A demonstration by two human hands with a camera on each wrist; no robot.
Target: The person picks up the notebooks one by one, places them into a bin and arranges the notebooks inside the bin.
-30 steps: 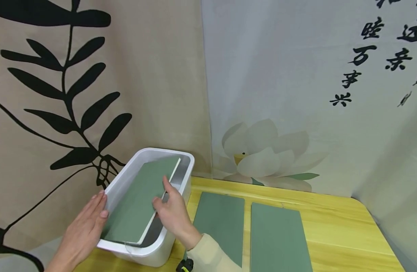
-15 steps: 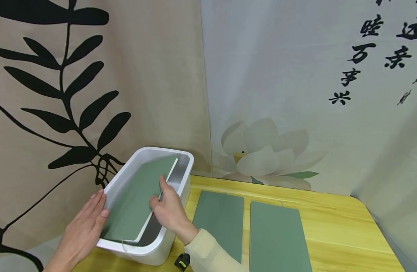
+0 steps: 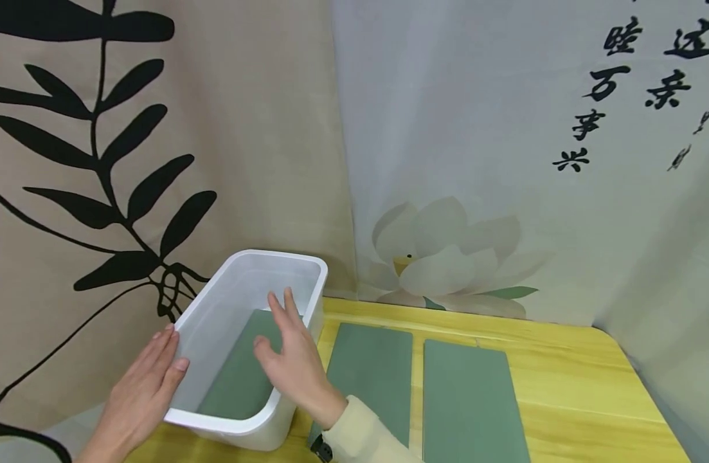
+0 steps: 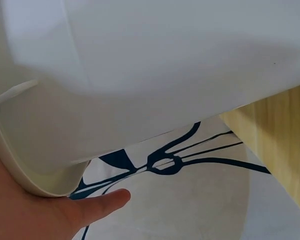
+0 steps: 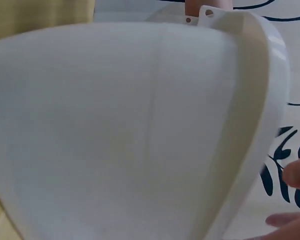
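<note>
The left hand rests against the left rim of a white bin, its fingers straight and close together, thumb apart, gripping nothing. Inside, a green book lies on the bottom. Over the bin's right rim reaches the right hand, fingers spread wide and holding nothing. Further right, a second green book, partly behind the sleeve, and a third green book lie side by side on the table.
</note>
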